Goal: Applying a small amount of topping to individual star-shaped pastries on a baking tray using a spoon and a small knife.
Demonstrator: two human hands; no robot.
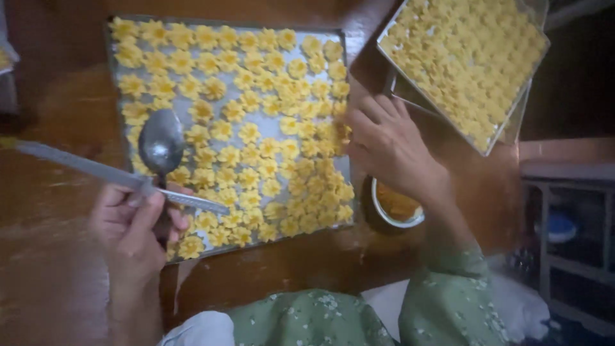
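I see the left hand (pixel 131 224) closed around a metal spoon (pixel 160 146) and a thin flat metal strip (pixel 109 173), both held above the baking tray (pixel 224 250) of yellow flower-shaped cookies (pixel 256 134). Right hand (pixel 391 147), fingers curled loosely, touches cookies at the tray's near edge. Small bowl (pixel 394 208) sits beneath its wrist.

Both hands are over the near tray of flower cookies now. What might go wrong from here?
1. The left hand grips a spoon and a long flat tool together; either might slip and dent cookies.
2. The right hand hovers at the tray edge and may crush that row.
3. Its wrist is above the small bowl and might tip it.
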